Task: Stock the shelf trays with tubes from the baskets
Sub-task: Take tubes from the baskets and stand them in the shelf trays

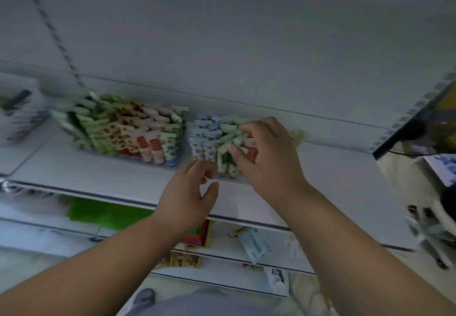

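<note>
Two clear trays of small tubes stand on the white shelf [74, 167]. The left tray [172, 164] is packed with rows of green, orange-spotted and pink tubes [128, 130]. The right tray holds blue-patterned tubes [204, 140] and pale green tubes [225, 140]. My right hand [269, 155] is over the right tray, with fingers and thumb pinching the tops of the pale green tubes. My left hand [190, 197] is just below the blue-patterned tubes, its fingertips at their lower ends; the blur hides whether it holds one.
A white basket [19, 116] sits at the shelf's far left. Lower shelves hold a green packet [106, 212], a red box [199, 234] and a pale blue pack [254, 244]. A slotted upright [414, 116] bounds the shelf on the right.
</note>
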A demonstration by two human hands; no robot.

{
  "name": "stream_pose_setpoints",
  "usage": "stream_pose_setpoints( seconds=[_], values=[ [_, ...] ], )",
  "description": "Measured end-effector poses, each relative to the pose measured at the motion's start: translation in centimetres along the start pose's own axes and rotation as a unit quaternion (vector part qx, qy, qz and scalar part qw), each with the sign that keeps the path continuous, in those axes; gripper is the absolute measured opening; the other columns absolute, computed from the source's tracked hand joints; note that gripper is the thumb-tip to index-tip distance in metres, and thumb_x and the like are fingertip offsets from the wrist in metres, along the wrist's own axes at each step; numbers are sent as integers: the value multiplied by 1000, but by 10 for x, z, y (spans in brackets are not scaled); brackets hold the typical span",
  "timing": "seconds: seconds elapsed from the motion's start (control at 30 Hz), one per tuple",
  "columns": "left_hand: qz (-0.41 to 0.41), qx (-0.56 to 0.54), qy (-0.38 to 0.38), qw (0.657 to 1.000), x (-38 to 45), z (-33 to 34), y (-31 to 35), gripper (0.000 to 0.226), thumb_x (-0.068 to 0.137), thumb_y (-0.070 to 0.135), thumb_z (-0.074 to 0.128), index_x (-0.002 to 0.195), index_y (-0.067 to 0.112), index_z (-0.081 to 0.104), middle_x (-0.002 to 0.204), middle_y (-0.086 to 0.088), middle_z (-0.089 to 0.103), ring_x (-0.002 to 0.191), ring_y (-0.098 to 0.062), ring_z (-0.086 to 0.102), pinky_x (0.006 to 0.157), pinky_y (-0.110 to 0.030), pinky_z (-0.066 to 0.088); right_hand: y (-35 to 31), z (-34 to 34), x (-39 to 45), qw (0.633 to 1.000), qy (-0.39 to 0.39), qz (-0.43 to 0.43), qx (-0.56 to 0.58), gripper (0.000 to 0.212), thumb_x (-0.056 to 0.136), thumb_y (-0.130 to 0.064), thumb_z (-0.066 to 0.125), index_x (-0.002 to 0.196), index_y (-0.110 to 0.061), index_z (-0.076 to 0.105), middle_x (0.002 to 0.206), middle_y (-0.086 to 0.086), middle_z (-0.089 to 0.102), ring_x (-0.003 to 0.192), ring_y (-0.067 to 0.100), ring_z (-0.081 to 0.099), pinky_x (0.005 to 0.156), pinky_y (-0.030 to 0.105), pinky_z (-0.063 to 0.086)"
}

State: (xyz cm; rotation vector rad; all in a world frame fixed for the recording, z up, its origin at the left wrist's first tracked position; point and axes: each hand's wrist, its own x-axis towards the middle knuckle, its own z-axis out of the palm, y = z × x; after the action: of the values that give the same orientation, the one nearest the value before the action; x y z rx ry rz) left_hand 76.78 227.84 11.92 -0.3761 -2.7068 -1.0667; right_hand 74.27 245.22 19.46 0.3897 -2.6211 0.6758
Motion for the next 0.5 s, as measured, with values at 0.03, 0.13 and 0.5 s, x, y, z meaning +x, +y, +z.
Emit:
stream_pose_setpoints(
  seconds=[0.03,0.13,0.5],
  values=[
    [-14,4,12,1000,-5,-14,-9,18,89,27,61,106,27,55,94,13,52,85,-3,47,69,-14,36,-17,6,3,1000,-8,-11,14,36,86,-33,68,113,-12,60,109,6,52,101,24,52,84,36,46],
    [-55,27,53,997,-23,-58,-39,21,88,27,63,108,25,57,89,16,52,82,-3,48,67,-17,36,-74,22,15,997,-58,-31,48,37,91,-38,61,121,-17,56,114,0,47,108,17,46,88,30,40],
    [-153,61,155,974,-108,-265,-224,28,86,26,64,113,23,60,97,11,58,90,-7,55,83,-31,50,-320,167,60,981,-72,-141,108,37,87,-40,65,116,-18,59,103,-7,51,96,10,48,82,20,35]
  ],
)
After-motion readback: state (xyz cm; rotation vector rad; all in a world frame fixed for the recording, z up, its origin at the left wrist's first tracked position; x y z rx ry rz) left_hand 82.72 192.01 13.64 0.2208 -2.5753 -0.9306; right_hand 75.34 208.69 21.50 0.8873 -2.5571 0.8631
